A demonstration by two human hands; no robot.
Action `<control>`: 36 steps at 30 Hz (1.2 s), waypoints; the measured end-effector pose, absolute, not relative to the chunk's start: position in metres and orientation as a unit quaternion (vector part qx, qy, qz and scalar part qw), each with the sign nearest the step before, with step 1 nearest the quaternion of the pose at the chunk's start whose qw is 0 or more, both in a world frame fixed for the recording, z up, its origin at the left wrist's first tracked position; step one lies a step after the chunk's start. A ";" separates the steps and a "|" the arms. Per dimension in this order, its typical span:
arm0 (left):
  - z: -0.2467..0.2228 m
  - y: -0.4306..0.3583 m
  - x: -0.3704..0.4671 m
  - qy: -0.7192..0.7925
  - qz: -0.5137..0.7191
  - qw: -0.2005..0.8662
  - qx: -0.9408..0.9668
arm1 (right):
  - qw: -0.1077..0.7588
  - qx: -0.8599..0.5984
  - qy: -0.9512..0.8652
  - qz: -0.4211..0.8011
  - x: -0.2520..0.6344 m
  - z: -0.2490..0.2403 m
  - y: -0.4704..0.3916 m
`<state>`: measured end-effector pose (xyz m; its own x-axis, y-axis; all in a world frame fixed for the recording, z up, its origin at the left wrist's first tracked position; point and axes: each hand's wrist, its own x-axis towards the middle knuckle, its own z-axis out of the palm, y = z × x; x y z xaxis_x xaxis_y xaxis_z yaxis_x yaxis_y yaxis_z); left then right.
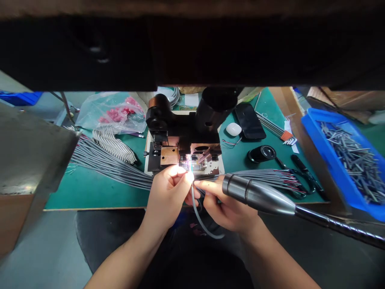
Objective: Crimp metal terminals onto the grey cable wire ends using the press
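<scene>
A thin grey cable point(197, 214) with coloured wires at its top end stands in the bright light at the front of a small black bench machine point(183, 126). My left hand point(168, 190) pinches this cable between thumb and fingertips, close to the machine's lit working spot. The cable's lower end curves down to the right and hangs free. From the right, my right hand point(228, 206) reaches in with its index finger stretched out, the tip at the cable beside my left thumb. Its thumb is apart from that finger, and the other fingers are partly hidden. Glare hides the wire tips.
A lamp on a flexible neck point(261, 194) passes over my right hand. Bundled grey cables point(111, 166) lie on the green mat, with more cables point(267, 178) at right. Around them are a pink-filled bag point(117, 112), phone point(249, 120), loupe point(261, 153), scissors point(306, 180) and blue bin point(337, 160).
</scene>
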<state>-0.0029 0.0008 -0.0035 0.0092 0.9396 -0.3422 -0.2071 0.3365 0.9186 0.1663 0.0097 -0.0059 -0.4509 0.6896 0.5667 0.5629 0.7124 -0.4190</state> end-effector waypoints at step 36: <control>0.015 -0.042 -0.083 0.712 0.275 0.267 0.589 | 0.047 -0.289 -0.939 0.179 0.161 -0.078 -0.060</control>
